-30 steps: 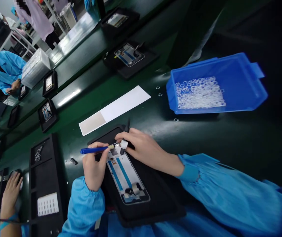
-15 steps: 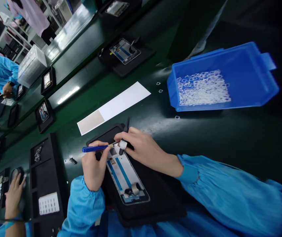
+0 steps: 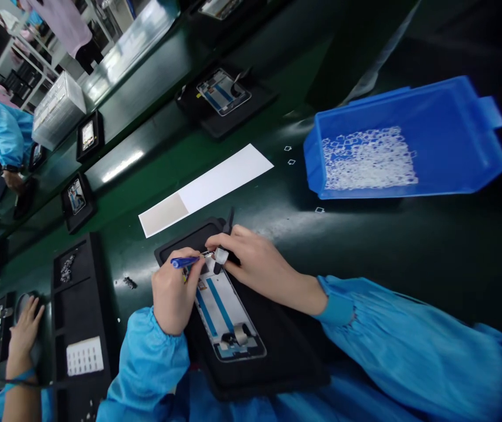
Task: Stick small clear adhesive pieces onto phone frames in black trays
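Observation:
An opened phone housing (image 3: 230,310) with two blue strips lies in a black holder (image 3: 286,357) right before me. My left hand (image 3: 174,296) pinches a blue pen-like tool (image 3: 184,262), its tip end hidden by the fingers near the phone's top edge. My right hand (image 3: 262,266) is bent over the upper end of the phone, its fingers drawn together there. Whatever lies between those fingertips is too small to make out. Beside them a small whitish square piece (image 3: 221,256) with a dark tab stands up from the housing.
A blue bin (image 3: 448,146) of small white frames stands right; a few loose frames (image 3: 319,210) lie nearby. Beyond the holder is a white strip (image 3: 229,176). A black compartment tray (image 3: 75,316) is left, a co-worker's hand (image 3: 24,328) beyond it. Other phones (image 3: 224,92) sit in holders.
My left hand has shifted slightly right and the blue tool now points more toward me, looking shorter. My right hand stays at the phone's top. A co-worker's arm at far left has moved.

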A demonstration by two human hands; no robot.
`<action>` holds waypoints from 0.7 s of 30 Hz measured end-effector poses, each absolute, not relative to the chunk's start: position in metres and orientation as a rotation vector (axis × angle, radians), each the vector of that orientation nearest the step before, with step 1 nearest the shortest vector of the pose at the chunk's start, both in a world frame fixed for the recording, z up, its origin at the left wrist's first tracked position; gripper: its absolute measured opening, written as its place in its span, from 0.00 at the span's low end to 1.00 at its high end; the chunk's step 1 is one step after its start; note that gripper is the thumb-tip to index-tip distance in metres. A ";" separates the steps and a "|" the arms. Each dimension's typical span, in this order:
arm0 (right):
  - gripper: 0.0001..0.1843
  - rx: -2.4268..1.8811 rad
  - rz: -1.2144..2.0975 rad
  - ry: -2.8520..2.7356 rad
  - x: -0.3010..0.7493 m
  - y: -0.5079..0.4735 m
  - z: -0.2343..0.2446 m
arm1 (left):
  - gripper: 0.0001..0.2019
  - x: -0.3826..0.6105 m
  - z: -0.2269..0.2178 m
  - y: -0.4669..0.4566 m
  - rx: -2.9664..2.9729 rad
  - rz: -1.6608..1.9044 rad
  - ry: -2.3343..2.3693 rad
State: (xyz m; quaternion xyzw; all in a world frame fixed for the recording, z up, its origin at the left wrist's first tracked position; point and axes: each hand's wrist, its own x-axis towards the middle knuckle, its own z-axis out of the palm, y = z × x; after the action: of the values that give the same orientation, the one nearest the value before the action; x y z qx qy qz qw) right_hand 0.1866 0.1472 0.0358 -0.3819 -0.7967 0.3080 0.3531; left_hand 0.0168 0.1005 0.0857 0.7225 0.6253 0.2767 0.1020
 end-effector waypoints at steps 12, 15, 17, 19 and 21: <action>0.12 -0.954 0.843 -2.037 0.185 0.148 0.036 | 0.08 -0.005 0.084 0.083 2.142 1.102 1.790; 0.09 -0.946 0.894 -1.919 0.186 0.148 0.037 | 0.12 -0.003 0.077 0.077 2.577 0.546 1.821; 0.08 -0.958 0.925 -1.790 0.187 0.149 0.037 | 0.15 -0.001 0.072 0.076 2.719 0.332 1.856; 0.08 -0.974 0.949 -1.680 0.187 0.150 0.036 | 0.16 0.000 0.070 0.077 2.772 0.243 1.882; 0.08 -0.990 0.980 -1.612 0.187 0.150 0.033 | 0.15 0.000 0.070 0.078 2.792 0.225 1.887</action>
State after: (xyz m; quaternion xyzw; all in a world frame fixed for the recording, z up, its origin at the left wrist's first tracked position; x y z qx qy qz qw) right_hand 0.1870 0.1498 0.0333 -0.4067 -0.6619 0.4025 0.4842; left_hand -0.0002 0.0781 0.0704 0.8209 0.5549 0.0663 -0.1176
